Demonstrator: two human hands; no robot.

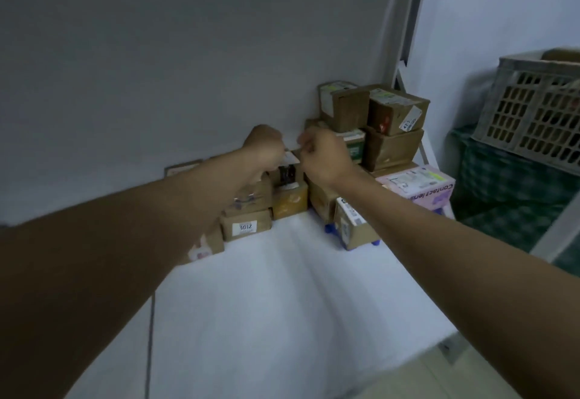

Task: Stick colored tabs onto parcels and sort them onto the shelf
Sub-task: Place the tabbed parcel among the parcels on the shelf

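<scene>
Head view. Both arms are extended over the white shelf [282, 288] toward a cluster of parcels stacked in its back right corner. The left hand [266, 147] is seen from behind with the fingers curled inward; the right hand [323, 155] is likewise curled, thumb and fingertips drawn together toward the left hand. Between them a small parcel with a white label [290, 163] sits on top of a lower box. The two hands appear to be pinched at its top edge, but the fingertips are hidden and blurred, so whether a tab is gripped, or the parcel itself, cannot be told. No coloured tab can be made out.

The parcel is judged to be already in its place on the stack, with both hands at it either to press a tab down or to square it against its neighbours.

Brown boxes are stacked against the wall, presumably so that they cannot tip backward. A box marked 3012 [246, 227] lies in front at the left, a pink carton [417, 183] at the right. A grey crate [539, 109] stands off the shelf, well apart.
</scene>
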